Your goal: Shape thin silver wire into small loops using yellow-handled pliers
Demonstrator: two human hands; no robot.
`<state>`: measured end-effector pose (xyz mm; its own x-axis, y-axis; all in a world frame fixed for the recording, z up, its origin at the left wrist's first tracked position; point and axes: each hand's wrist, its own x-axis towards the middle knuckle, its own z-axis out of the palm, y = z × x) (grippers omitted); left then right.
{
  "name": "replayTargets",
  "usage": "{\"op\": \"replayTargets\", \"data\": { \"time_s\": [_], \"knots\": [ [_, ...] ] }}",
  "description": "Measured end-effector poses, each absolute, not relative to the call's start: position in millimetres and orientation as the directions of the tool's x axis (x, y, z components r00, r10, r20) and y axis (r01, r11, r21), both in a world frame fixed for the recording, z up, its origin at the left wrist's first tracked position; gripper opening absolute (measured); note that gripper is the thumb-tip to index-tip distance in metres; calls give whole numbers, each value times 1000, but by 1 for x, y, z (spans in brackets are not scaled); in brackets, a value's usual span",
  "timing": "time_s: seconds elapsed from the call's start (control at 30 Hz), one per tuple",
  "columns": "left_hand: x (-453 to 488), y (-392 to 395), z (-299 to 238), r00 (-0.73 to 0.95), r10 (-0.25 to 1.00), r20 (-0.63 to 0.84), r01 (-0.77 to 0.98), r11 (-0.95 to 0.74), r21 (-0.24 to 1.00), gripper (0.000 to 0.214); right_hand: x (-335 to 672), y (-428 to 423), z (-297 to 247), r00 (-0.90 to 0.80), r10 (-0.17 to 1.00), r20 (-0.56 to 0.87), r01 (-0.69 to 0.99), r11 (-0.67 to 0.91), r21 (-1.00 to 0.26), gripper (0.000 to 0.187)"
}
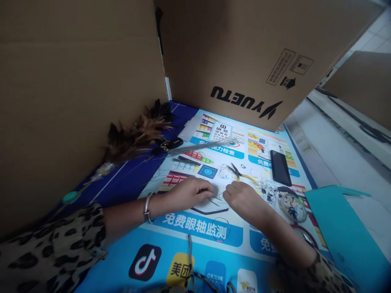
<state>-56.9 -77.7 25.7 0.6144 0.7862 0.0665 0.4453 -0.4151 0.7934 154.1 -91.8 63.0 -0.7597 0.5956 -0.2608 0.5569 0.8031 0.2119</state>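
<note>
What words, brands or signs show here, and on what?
"YUETU", upside down, and an arrow: cardboard panel.
"免费眼轴监测": printed table cover.
"力检查": cover, beside wires.
"免费": cover, beside phone.
"美团": yellow square.
Music note: black square.
"E" shapes: eye chart.
Too blurred or small: panel's fine print, blue square, white square.
Other cover text is partly hidden.

Thin dark wire (215,202), nearly straight, jutting from the pinched left hand (194,190)

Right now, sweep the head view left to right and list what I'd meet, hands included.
Brown feathers, left hand, right hand, black phone, turquoise folder or box.
</note>
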Motion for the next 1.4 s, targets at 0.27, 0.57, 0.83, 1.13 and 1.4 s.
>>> {"op": "replayTargets", "data": {
  "time_s": [0.27,0.57,0.83,1.13,1.4],
  "knots": [
    [-57,-77,27,640,765,75,414,-425,805,20,163,-86,55,-782,615,-95,605,788,115,16],
    [-57,-75,25,652,757,55,409,-412,814,20,162,-88,64,-765,611,-206,570,790,227,15],
    [-58,-74,22,662,746,63,416,-436,798,21,164,-80,68,-727,602,-330,573,797,191,14],
    [-56,-73,19,670,738,75,452,-486,749,21,176,-88,69,-579,765,-282,769,627,123,28],
    [-56,-73,14,662,742,102,453,-505,735,20,155,-102,59,-499,802,-328,800,572,179,18]
  ]
}}
